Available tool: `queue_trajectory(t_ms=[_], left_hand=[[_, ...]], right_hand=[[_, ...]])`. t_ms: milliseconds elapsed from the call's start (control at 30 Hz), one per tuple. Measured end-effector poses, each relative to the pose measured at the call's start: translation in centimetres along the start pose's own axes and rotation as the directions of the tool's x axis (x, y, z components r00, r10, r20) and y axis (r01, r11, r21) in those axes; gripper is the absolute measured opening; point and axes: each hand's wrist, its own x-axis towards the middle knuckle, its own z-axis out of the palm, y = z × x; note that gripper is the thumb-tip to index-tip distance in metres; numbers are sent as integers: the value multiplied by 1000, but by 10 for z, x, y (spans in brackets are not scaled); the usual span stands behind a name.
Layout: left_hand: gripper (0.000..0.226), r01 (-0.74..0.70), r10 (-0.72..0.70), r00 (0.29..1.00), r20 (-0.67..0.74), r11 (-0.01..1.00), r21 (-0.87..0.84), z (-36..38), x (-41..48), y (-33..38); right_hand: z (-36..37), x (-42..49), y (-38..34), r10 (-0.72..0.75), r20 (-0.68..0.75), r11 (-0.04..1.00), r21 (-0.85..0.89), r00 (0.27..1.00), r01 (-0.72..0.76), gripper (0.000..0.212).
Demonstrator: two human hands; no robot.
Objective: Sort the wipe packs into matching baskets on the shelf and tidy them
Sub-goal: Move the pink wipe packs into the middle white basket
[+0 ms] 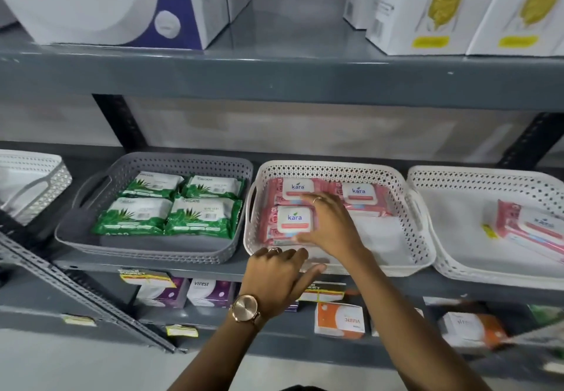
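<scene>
A grey basket [146,253] on the middle shelf holds several green wipe packs [171,204] in two rows. Beside it on the right, a white basket [335,168] holds three pink Kara packs. My right hand [331,223] grips the right edge of the front left pink pack [290,220], thumb under it and fingers on top. My left hand [280,271], with a watch on the wrist, holds the front rim of this white basket. Another white basket [488,177] further right holds one pink pack [531,229] lying askew.
A further white basket [39,177] stands at the far left of the shelf. The shelf above carries large white boxes [427,9]. Below, small purple and orange boxes [338,317] line the lower shelf. A slotted metal brace [76,290] runs diagonally at the left.
</scene>
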Motion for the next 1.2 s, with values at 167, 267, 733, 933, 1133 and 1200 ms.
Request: queue_trajectory(t_ms=[167, 267, 733, 933, 1133, 1200], left_hand=[[59, 61, -61, 998, -2, 997, 44, 8, 7, 21], [60, 94, -92, 995, -32, 993, 70, 12, 13, 33], [55, 114, -94, 977, -191, 989, 99, 36, 12, 40], [57, 135, -105, 968, -228, 983, 121, 38, 12, 44], [57, 138, -101, 960, -262, 982, 129, 40, 11, 46], [56, 141, -102, 958, -267, 981, 133, 39, 12, 46]], right_hand=[[-36, -13, 42, 26, -243, 993, 118, 970, 3, 57], [-63, -17, 87, 100, -376, 994, 74, 921, -78, 52], [-139, -47, 237, 415, -446, 908, 252, 793, -333, 63], [-154, -60, 295, 713, -263, 607, -234, 650, -760, 93], [-151, -67, 303, 721, -312, 553, -277, 618, -785, 79], [-150, -66, 294, 695, -308, 573, -307, 649, -760, 65]])
